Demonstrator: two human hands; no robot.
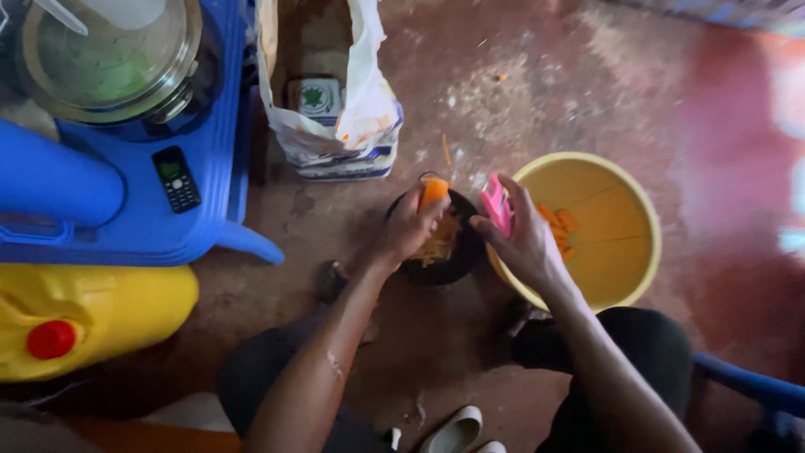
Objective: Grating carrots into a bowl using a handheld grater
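My left hand (408, 228) grips an orange carrot (433, 191) and holds it over a small black bowl (461, 260) on the floor. Orange peelings (440, 239) lie in that bowl. My right hand (521, 239) holds a pink peeler (497, 204) just right of the carrot, apart from it. Beside my right hand stands a yellow basin (625, 252) with several carrot pieces (560, 225) inside.
A white sack (335, 101) stands open behind the bowl. At the left is an overturned blue plastic chair (126, 226) bearing a black phone (176, 178) and a lidded metal pot (109, 59). A yellow jerrycan (92, 319) with a red cap lies below it. The floor is reddish-brown.
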